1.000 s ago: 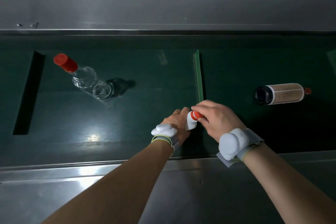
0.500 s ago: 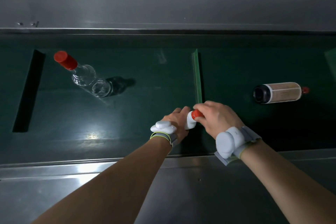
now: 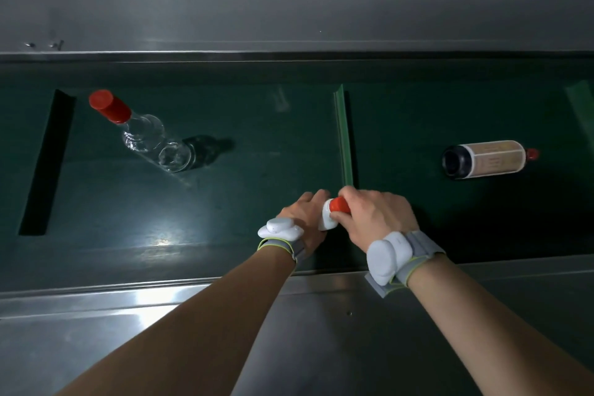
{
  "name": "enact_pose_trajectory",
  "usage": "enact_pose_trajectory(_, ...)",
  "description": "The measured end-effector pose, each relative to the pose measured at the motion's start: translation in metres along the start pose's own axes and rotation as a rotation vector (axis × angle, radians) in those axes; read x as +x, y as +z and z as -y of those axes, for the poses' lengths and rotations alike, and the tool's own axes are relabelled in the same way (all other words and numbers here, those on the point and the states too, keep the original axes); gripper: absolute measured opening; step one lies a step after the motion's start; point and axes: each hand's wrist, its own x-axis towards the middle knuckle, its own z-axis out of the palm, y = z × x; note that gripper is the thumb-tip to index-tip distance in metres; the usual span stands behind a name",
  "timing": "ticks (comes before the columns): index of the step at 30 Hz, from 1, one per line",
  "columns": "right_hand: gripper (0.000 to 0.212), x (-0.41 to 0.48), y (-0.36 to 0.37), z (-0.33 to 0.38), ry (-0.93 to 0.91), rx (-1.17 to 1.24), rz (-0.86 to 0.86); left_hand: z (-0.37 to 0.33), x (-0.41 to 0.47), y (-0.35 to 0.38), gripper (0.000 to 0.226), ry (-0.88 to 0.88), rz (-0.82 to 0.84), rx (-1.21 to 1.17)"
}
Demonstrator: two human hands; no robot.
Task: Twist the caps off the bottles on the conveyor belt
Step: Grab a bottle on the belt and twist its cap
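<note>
Near edge: a steel rail (image 3: 96, 302) runs along the front of the conveyor belt (image 3: 257, 170). Both forearms reach over it from 6 o'clock, each wrist wearing a grey band with a white sensor pod.

Just past the rail, the two hands meet over a small white bottle (image 3: 326, 223) with a red cap (image 3: 337, 204). The left hand (image 3: 302, 215) wraps the bottle body, grip closed around it; most of the bottle is hidden behind the fingers. The right hand (image 3: 376, 219) is closed on the red cap, thumb and fingers pinching it. The cap looks to be on the neck; whether it has loosened cannot be told.

Judged step: twisting this cap off, mid-turn.

Middle distance: a green divider strip (image 3: 343, 132) crosses the belt at 12 o'clock from the hands. At 10 o'clock stands a clear glass bottle (image 3: 151, 141), red cap (image 3: 109, 106) in place. At 2 o'clock a dark labelled bottle (image 3: 482, 159) lies on its side, small red cap (image 3: 532, 154) pointing to 3 o'clock. At 9 o'clock, a dark slot (image 3: 45, 164) in the belt.

Far: a wide steel panel (image 3: 289, 16) behind the belt.

Risks, as judgement:
- The small smooth bottle could spin inside the left grip with the cap, so nothing unscrews.
- A sudden release could fling the cap onto the belt.
- If the belt runs, the lying bottle may roll off toward 3 o'clock before it is reached.
</note>
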Motion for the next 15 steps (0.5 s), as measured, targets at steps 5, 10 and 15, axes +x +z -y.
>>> enact_pose_trajectory(5,0.056,0.004,0.011,0.008,0.240,-0.062,-0.032,-0.006,0.001,-0.003,0.034,-0.031,0.045,0.028)
enact_pose_trajectory(10,0.054,0.008,0.013,-0.001,0.092,-0.084,-0.062,-0.002,0.000,-0.006,0.041,-0.018,0.017,0.026)
enact_pose_trajectory(15,0.045,0.005,0.020,-0.003,0.045,0.044,-0.110,0.003,0.005,-0.003,0.040,-0.016,0.037,0.041)
